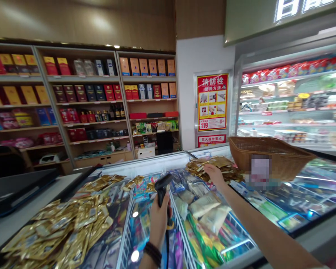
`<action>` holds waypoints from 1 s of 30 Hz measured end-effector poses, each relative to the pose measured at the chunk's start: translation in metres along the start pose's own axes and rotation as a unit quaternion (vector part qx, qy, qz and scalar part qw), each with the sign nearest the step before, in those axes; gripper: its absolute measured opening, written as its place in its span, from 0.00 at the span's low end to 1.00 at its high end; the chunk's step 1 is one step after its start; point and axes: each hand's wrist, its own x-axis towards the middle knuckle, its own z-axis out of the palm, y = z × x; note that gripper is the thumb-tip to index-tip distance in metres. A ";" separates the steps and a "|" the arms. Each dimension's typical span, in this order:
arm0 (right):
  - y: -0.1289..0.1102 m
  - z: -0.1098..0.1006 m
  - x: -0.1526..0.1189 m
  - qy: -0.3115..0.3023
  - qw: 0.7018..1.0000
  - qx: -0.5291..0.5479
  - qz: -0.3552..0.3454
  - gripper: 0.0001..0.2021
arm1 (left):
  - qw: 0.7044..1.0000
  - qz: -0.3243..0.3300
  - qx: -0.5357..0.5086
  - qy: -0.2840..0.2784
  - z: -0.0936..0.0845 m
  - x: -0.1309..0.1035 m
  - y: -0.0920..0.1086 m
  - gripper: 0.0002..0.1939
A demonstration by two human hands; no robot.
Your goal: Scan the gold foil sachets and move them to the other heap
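Note:
My left hand (160, 215), with a dark band at the wrist, is wrapped round the handle of a black barcode scanner (162, 183). The scanner's head tilts up over the chest freezer, and its cable hangs below. Farther off, my right arm stretches to a pile of flat gold foil packets (225, 164) at the freezer's back edge. The fingers of my right hand (213, 172) are closed on a gold packet at the pile's left side; its outline blends with the others. A larger heap of gold packets (64, 228) lies on the left, with a few loose ones behind it.
A brown wicker basket (271, 151) stands on the freezer right of the pile. White wire dividers (128, 228) separate bagged frozen goods. A dark flat device (19, 188) rests on the left counter. Shelves of boxes (89, 93) and a lit display fridge (291, 97) stand behind.

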 end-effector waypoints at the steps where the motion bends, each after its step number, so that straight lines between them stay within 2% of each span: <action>1: 0.002 0.008 -0.004 -0.007 1.000 -0.007 -0.004 0.19 | 1.000 0.001 -0.005 0.004 -0.004 0.003 0.002 0.43; 4: 0.009 0.041 -0.015 -0.033 0.999 -0.022 -0.027 0.19 | 0.999 0.010 0.008 0.038 -0.024 0.013 0.006 0.42; 7: 0.013 0.090 -0.033 -0.085 0.995 -0.037 -0.047 0.18 | 0.996 0.031 0.024 0.076 -0.049 0.022 0.010 0.41; 9: 0.016 0.125 -0.050 -0.140 0.984 -0.087 -0.065 0.18 | 0.994 0.042 0.032 0.092 -0.063 0.025 0.011 0.40; 12: 0.023 0.168 -0.079 -0.229 0.940 -0.229 -0.110 0.19 | 0.993 0.047 0.031 0.103 -0.075 0.026 0.010 0.39; 14: 0.029 0.186 -0.095 -0.264 0.903 -0.313 -0.132 0.18 | 0.993 0.046 0.022 0.106 -0.077 0.026 0.008 0.38; 16: 0.036 0.194 -0.104 -0.276 0.881 -0.357 -0.141 0.15 | 0.993 0.043 0.014 0.107 -0.076 0.026 0.006 0.37; 19: 0.044 0.194 -0.106 -0.287 0.872 -0.363 -0.156 0.11 | 0.994 0.033 0.016 0.104 -0.073 0.026 0.005 0.33; 23: 0.047 0.190 -0.095 -0.286 0.879 -0.345 -0.164 0.12 | 0.995 0.028 0.022 0.092 -0.072 0.025 0.005 0.30; 26: 0.042 0.194 -0.085 -0.268 0.883 -0.361 -0.134 0.13 | 0.995 0.031 0.023 0.090 -0.073 0.025 0.005 0.29; 28: 0.039 0.199 -0.081 -0.281 0.878 -0.372 -0.106 0.13 | 0.995 0.028 0.024 0.095 -0.073 0.025 0.005 0.29; 30: 0.038 0.201 -0.080 -0.277 0.894 -0.338 -0.095 0.16 | 0.995 0.018 0.027 0.098 -0.071 0.025 0.005 0.29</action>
